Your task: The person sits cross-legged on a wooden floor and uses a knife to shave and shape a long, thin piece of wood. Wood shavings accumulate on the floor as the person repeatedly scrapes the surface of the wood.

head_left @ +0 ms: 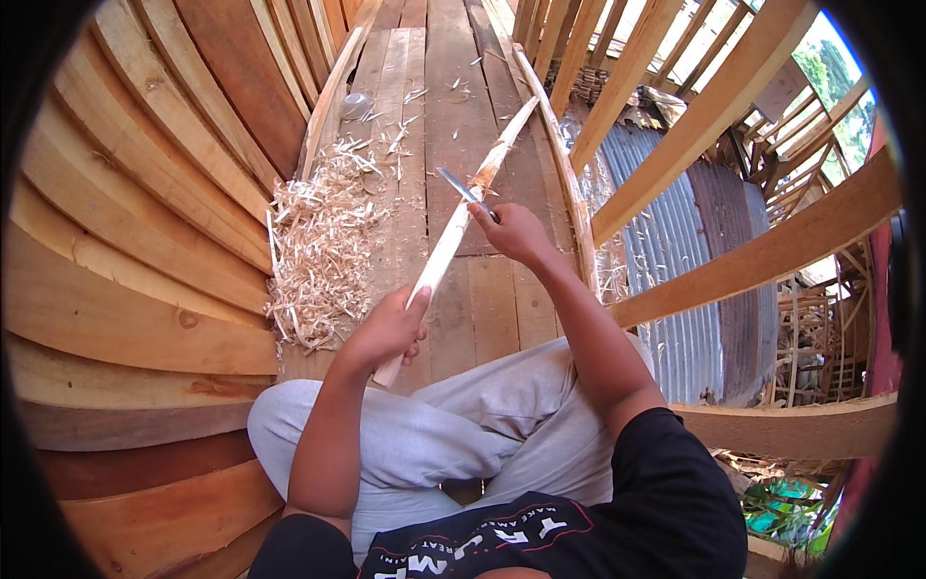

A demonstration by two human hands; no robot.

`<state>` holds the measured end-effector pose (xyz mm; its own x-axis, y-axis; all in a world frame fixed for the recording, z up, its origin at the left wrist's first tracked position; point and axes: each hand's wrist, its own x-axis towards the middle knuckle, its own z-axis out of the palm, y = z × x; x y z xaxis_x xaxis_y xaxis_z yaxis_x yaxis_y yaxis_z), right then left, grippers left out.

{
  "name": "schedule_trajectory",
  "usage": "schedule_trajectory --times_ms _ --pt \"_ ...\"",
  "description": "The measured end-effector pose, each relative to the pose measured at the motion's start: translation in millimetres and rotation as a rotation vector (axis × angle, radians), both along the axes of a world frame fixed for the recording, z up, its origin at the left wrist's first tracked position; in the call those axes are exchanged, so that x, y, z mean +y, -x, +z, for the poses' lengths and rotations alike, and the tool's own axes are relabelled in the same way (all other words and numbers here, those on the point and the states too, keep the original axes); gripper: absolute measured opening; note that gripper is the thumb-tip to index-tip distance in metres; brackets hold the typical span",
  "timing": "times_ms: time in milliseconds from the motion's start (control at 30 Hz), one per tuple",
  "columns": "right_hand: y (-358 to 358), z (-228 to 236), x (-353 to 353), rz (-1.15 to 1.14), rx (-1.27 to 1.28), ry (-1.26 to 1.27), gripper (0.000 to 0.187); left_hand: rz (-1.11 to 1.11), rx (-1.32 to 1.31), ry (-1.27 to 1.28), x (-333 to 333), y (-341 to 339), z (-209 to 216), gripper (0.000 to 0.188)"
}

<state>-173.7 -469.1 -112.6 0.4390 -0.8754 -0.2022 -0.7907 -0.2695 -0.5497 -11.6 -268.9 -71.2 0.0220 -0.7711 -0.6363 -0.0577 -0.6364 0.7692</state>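
My left hand (391, 328) is wrapped round the near end of a long pale wooden stick (449, 246), which slants away to the upper right. Part of the stick, beyond its middle, still carries a reddish-brown patch, with curled slivers standing up there. In my right hand (516, 232) is a knife (456, 185), its blade lying across the stick just short of that patch. The blade points to the far left, and most of the handle is hidden by my fingers.
A heap of wood shavings (323, 241) lies on the plank floor (473, 299) at the left, with loose curls scattered farther off. Beyond it stands a small clear cup (356, 106). Wooden slats (164, 309) wall the left; spaced posts (704, 125) and corrugated metal sheets (675, 280) are at the right.
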Motion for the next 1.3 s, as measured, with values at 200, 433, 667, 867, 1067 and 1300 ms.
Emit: schedule_trajectory --times_ms 200,433,667,867,1067,1300 --pt "-7 -13 -1 -0.043 -0.071 -0.018 0.073 -0.008 -0.017 -0.003 -2 -4 0 0.047" --pt "-5 -21 -11 -0.101 -0.163 -0.225 0.076 -0.006 -0.003 -0.007 -2 0 -4 0.044" --pt "-8 -12 -9 -0.194 -0.435 -0.791 0.065 0.038 0.023 -0.001 1 1 -8 0.042" --pt "3 -17 -23 -0.065 -0.525 -1.133 0.063 0.005 -0.022 0.019 2 0 -8 0.042" --pt "6 -17 -24 -0.066 -0.507 -1.142 0.062 -0.044 -0.17 0.074 3 -2 -15 0.04" --pt "12 -27 -16 0.011 -0.599 -0.53 0.039 -0.033 -0.124 -0.003 -1 -10 -10 0.044"
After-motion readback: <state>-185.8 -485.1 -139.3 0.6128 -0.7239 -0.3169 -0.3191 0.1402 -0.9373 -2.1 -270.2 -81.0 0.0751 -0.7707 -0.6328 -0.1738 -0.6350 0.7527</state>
